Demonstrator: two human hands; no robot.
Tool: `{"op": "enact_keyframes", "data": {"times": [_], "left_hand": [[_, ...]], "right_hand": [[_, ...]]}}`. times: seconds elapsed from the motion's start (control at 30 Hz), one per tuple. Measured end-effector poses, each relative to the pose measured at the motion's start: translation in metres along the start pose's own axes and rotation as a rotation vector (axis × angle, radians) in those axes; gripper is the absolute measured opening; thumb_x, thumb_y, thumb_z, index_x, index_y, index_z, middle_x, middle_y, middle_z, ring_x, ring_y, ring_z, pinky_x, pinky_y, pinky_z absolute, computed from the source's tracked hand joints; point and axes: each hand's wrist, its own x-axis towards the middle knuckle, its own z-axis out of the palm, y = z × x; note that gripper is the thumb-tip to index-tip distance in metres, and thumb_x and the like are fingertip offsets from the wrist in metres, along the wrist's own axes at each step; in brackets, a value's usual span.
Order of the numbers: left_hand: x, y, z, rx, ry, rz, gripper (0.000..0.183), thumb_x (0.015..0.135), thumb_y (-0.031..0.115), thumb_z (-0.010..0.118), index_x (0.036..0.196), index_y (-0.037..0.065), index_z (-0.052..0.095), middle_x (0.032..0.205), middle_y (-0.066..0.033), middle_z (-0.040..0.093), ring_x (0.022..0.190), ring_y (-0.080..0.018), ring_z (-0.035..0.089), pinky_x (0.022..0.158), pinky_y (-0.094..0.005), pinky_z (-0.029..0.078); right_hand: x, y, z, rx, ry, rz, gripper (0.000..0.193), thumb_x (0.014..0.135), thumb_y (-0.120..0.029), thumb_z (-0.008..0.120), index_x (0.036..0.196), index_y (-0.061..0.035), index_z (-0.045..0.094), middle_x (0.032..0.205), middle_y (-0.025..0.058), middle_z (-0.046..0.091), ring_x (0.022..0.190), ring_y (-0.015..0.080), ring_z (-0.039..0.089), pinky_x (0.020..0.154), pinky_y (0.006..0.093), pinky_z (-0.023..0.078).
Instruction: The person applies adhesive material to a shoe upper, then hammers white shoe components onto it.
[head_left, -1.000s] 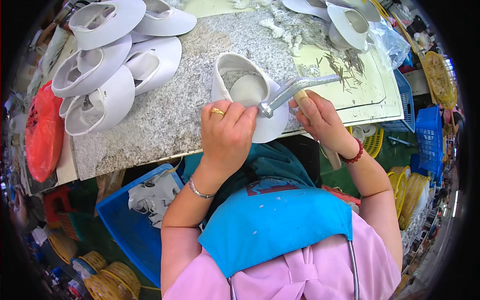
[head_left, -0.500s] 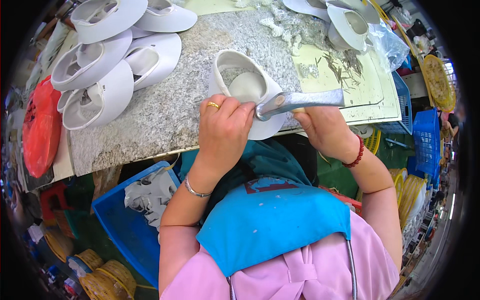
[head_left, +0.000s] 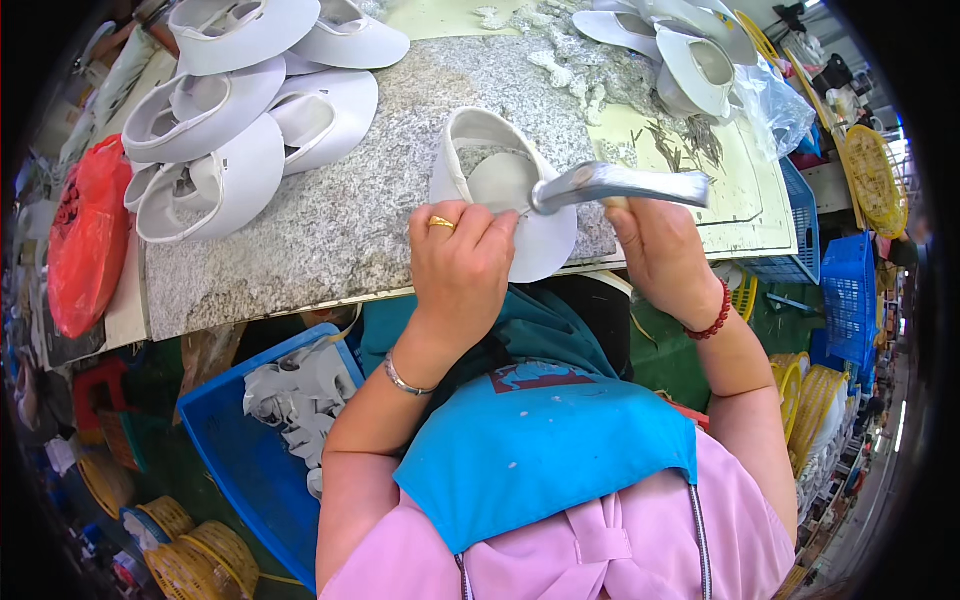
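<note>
A white shoe upper (head_left: 548, 238) with an oval opening lies at the near edge of the stone-topped table, its wide front facing me. My left hand (head_left: 462, 255) is closed on it, fingertips pinching the rim of the opening. In my right hand (head_left: 662, 250) is a hammer (head_left: 630, 184), gripped by its pale handle, mostly hidden by the fingers. The long metal head hangs over the upper's right side, one end just right of my left fingertips. Whether that end touches the upper I cannot tell.
Several white uppers (head_left: 240, 170) are stacked at the left of the table (head_left: 360, 230), more (head_left: 690, 70) at the far right. A red plastic bag (head_left: 88, 240) sits at the left edge. Below stands a blue crate (head_left: 235, 455) with white scraps. Dark slivers (head_left: 680, 145) lie on a pale board.
The hammer head has moved up and slightly right, away from my left fingertips. My left hand keeps its pinch on the upper. The whole view has shifted a little.
</note>
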Motion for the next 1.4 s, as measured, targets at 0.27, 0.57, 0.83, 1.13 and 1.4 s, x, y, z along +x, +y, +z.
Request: {"op": "enact_keyframes", "data": {"times": [0.27,0.57,0.83,1.13,1.4], "left_hand": [[-0.002,-0.001,0.002,0.003,0.019,0.019,0.019,0.074,0.006,0.07,0.093,0.006,0.07,0.08,-0.0027,0.057,0.086,-0.0225,0.054,0.081,-0.0394,0.038],[-0.003,0.0,0.003,0.005,0.015,0.048,0.019,0.072,0.005,0.07,0.091,0.005,0.07,0.078,-0.0023,0.056,0.085,-0.0219,0.053,0.08,-0.0387,0.039],[-0.003,-0.003,0.007,0.001,0.105,0.051,0.017,0.071,0.006,0.074,0.088,0.005,0.07,0.077,-0.0024,0.056,0.081,-0.0225,0.054,0.073,-0.038,0.04],[-0.01,0.003,0.003,-0.043,0.072,0.015,0.026,0.069,0.005,0.074,0.094,0.005,0.072,0.079,-0.0015,0.057,0.083,-0.0227,0.055,0.074,-0.0382,0.041],[-0.009,0.003,0.002,0.04,0.023,0.121,0.03,0.067,0.004,0.07,0.096,0.004,0.071,0.083,-0.003,0.059,0.085,-0.0235,0.056,0.076,-0.0387,0.044]], "right_hand": [[0.005,-0.003,-0.002,-0.097,-0.076,-0.019,0.018,0.094,-0.018,0.06,0.101,-0.002,0.055,0.072,0.0162,0.061,0.064,0.0372,0.059,0.054,0.0468,0.045],[0.011,-0.01,-0.007,-0.156,-0.099,-0.037,0.018,0.093,-0.02,0.061,0.097,-0.0032,0.058,0.071,0.0161,0.061,0.06,0.0364,0.06,0.052,0.0459,0.045],[0.003,-0.013,0.002,-0.175,-0.034,-0.102,0.014,0.091,-0.019,0.063,0.096,-0.007,0.062,0.075,0.0138,0.064,0.064,0.0331,0.063,0.053,0.0437,0.048],[-0.009,-0.007,0.01,-0.122,-0.007,-0.092,0.015,0.088,-0.016,0.065,0.1,-0.0061,0.064,0.095,0.0117,0.066,0.069,0.0341,0.064,0.056,0.0425,0.051],[-0.012,-0.003,0.013,-0.052,0.061,-0.106,0.019,0.087,-0.014,0.066,0.103,-0.0034,0.063,0.093,0.0133,0.066,0.069,0.0349,0.063,0.057,0.043,0.051]]}}
